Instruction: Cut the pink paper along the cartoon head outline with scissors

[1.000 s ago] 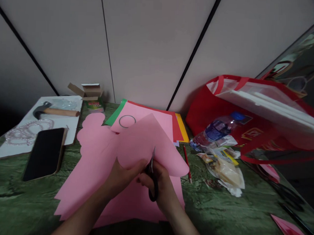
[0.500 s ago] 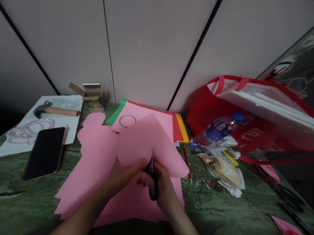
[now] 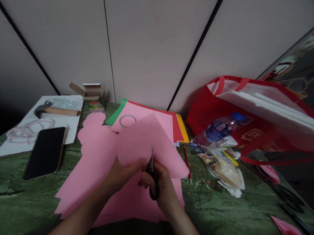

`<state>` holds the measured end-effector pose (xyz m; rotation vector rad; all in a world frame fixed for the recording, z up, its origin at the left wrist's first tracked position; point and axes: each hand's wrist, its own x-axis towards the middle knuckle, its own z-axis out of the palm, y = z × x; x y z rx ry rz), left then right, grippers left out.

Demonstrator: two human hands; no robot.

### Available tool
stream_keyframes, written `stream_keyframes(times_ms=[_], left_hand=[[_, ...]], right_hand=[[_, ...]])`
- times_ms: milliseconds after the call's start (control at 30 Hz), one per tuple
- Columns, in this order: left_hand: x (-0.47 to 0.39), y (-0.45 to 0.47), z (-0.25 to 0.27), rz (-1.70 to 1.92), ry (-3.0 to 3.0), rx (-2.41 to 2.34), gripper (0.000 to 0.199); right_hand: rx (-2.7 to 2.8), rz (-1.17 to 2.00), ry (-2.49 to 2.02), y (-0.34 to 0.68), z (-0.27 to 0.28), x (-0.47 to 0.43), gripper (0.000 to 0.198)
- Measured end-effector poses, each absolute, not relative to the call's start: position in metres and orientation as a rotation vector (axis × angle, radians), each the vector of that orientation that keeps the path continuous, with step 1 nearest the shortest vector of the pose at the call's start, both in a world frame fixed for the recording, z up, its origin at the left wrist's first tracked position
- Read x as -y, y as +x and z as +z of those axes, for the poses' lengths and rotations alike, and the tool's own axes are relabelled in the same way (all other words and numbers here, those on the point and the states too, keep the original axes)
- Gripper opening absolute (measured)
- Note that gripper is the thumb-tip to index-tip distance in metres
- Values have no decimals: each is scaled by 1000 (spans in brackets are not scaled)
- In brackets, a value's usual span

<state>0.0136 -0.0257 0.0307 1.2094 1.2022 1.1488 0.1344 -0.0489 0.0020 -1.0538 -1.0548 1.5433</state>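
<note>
A pair of black-handled scissors [image 3: 154,183] is in my right hand [image 3: 163,187], fingers closed round the handles. Its blades point away from me and lie across a raised sheet of pink paper [image 3: 140,141]. Just left of the blades, my left hand [image 3: 123,175] pinches that sheet's near edge, thumb on top and the other fingers hidden beneath. Under both hands lie more pink sheets [image 3: 78,183], one with a scalloped, rounded outline at its upper left.
Behind lie coloured sheets with a dark ring [image 3: 127,121]. A hammer [image 3: 61,111], a phone [image 3: 44,153] and a small open box [image 3: 95,102] are at left. To the right are a red pencil [image 3: 187,162], a water bottle [image 3: 216,130], food packaging [image 3: 226,170] and a red bag [image 3: 201,109].
Both hands and the pink sheet stay almost in place. The scissor blades have shifted very slightly.
</note>
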Motion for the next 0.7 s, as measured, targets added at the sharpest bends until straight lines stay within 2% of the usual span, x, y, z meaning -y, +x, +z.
stream_keyframes(times_ms=[133,700], left_hand=[[26,13,29,1027,1180,-1135,23],[25,11,25,1100,1057,-1130,18]], right_hand=[[1070,1546,-1048,136,2,48,22],[1002,1568,-1058,133,-2,48,17]])
